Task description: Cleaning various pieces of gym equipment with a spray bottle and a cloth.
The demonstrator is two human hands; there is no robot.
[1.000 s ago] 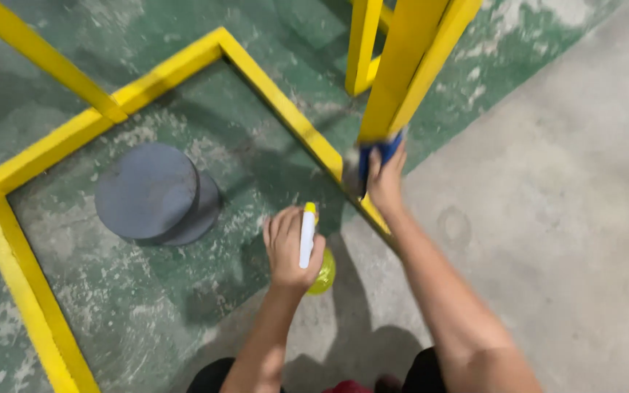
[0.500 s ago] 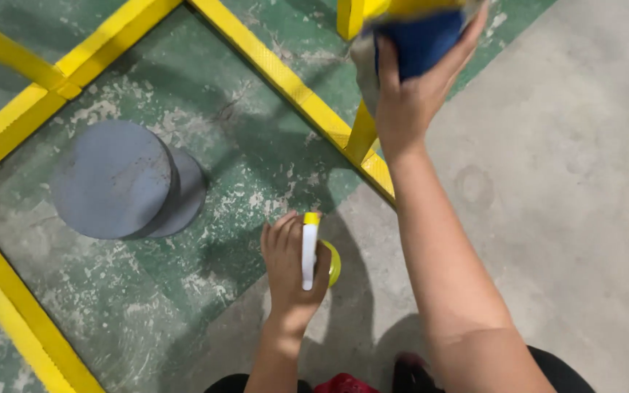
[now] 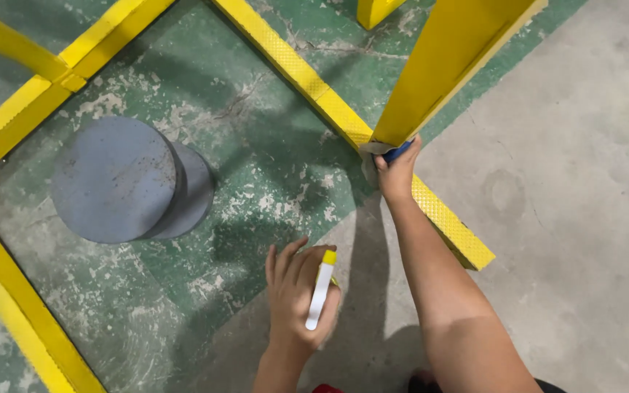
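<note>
Spanning the whole view, the floor (image 3: 569, 218) is bare grey concrete on the right and worn green paint on the left. A yellow frame (image 3: 307, 76) lies on the green area, with a slanted yellow post (image 3: 445, 69) rising from its near rail. A grey round block (image 3: 121, 178) stands inside the frame. The right hand (image 3: 396, 171) is closed on a blue cloth (image 3: 396, 151), pressed against the foot of the post. The left hand (image 3: 301, 298), lower in view, grips a spray bottle (image 3: 320, 290) with a white and yellow head, held over the floor near the frame.
</note>
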